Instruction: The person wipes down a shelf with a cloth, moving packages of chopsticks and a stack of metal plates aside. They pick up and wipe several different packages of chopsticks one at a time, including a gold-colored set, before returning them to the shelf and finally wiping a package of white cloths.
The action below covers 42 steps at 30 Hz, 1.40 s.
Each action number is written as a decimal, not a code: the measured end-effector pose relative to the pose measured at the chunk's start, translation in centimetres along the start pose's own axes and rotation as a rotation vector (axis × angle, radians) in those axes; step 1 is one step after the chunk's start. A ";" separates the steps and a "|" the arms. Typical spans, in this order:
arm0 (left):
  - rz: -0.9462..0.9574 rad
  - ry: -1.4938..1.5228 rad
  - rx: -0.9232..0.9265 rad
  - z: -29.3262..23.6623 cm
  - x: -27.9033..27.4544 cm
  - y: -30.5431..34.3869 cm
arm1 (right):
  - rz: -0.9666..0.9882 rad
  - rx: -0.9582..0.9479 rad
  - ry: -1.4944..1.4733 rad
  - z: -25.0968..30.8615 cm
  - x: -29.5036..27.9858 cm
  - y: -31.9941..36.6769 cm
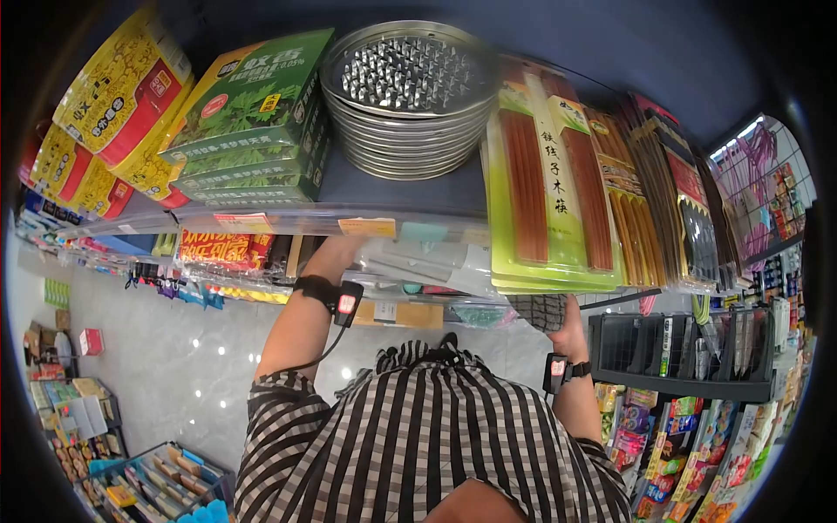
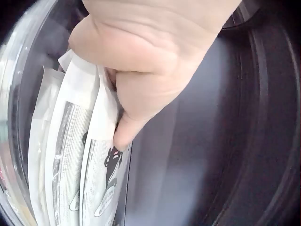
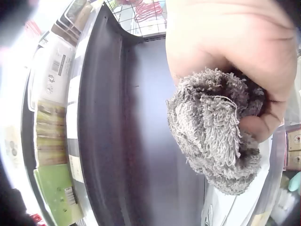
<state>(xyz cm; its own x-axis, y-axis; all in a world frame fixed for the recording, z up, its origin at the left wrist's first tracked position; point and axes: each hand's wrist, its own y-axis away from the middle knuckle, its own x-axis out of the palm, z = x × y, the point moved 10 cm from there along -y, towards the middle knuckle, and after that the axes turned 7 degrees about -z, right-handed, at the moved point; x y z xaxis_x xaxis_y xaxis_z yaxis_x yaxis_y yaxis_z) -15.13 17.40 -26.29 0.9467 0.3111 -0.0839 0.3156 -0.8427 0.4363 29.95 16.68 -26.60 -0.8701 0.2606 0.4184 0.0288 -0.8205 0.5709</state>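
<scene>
On the shelf below the top one, my left hand (image 2: 141,56) grips white flat packets (image 2: 73,141) with printed text and a small black cartoon figure. The thumb presses the face of the nearest packet, while the other fingers are hidden behind the packets' upper edges. In the head view, the top shelf's edge covers part of this hand. My right hand (image 3: 235,42) holds a bunched grey looped-pile cloth (image 3: 211,132), with fingertips curled into its folds. Under the cloth in the right wrist view, white packets (image 3: 235,207) stand along the shelf.
The top shelf bears stacked metal graters (image 1: 405,96), green boxes (image 1: 261,113), yellow tubs (image 1: 122,96) and packs of wooden chopsticks (image 1: 549,183). A dark shelf surface (image 3: 155,117) stretches beside the cloth. A black rack (image 1: 680,349) stands to the right, above snack packets.
</scene>
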 end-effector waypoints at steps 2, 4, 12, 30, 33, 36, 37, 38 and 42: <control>0.015 0.239 -0.082 0.8 0.0 0.4 | -0.002 -0.006 0.010 0.4 0.7 1.1; 0.054 0.170 0.030 -3.1 0.6 3.3 | -0.003 -0.016 0.017 0.7 1.1 1.4; 0.160 0.051 0.262 -5.7 -0.8 8.4 | 0.094 0.088 0.190 1.4 3.0 0.8; -0.071 -0.052 0.419 -3.3 -2.2 6.5 | 0.179 -0.200 0.421 3.3 4.7 -4.3; -0.011 -0.009 0.450 -2.1 -1.0 5.4 | 0.133 -0.204 0.423 3.2 4.8 -4.4; 0.061 0.007 0.454 -2.7 -0.1 6.0 | 0.086 -0.292 0.476 4.3 4.3 -5.3; 0.073 0.013 0.431 -2.8 0.1 6.1 | 0.087 -0.292 0.474 4.2 4.3 -5.3; 0.088 0.019 0.410 -2.9 0.2 6.1 | 0.083 -0.293 0.476 4.2 4.2 -5.2; 0.107 0.053 0.396 -2.5 -0.3 4.8 | 0.071 -0.302 0.488 5.2 4.9 -4.0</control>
<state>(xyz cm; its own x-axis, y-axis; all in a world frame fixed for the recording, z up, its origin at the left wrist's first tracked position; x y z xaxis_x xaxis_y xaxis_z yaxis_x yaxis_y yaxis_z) -14.04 14.37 -21.94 0.9742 0.2256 -0.0057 0.2256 -0.9723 0.0608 28.11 23.89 -23.20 -0.9994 -0.0065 0.0336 0.0162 -0.9550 0.2962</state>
